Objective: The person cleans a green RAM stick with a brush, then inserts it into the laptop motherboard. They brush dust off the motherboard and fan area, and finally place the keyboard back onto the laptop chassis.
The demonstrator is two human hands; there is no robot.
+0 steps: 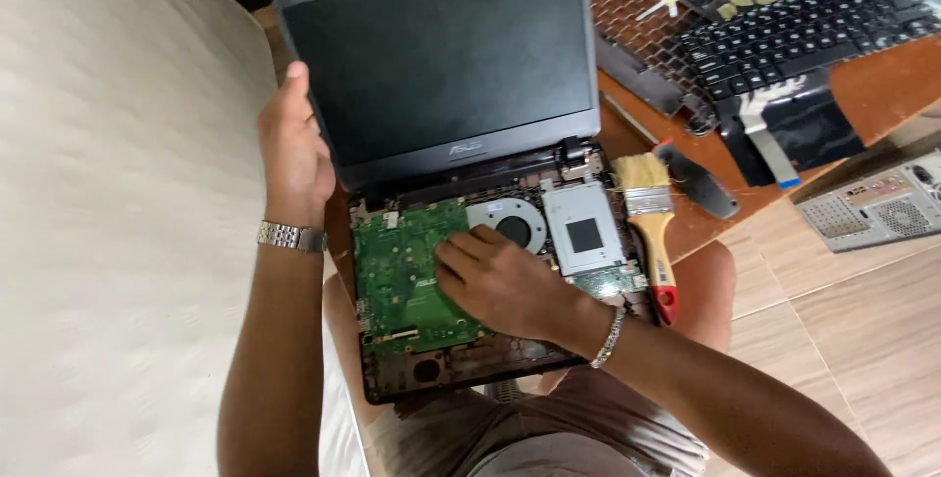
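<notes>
An opened laptop lies on my lap with its dark screen upright and its bottom shell uncovered. Inside I see a green circuit board, a round cooling fan and a grey metal drive bay. My left hand, with a metal watch on the wrist, grips the left edge of the screen. My right hand, wearing a thin bracelet, rests fingers-down on the circuit board just below the fan; it holds nothing I can see.
A paintbrush with a wooden and red handle lies at the laptop's right edge. A removed black keyboard, a dark tool and small parts lie on the brown table. A grey computer case stands on the tiled floor. A pale mattress fills the left.
</notes>
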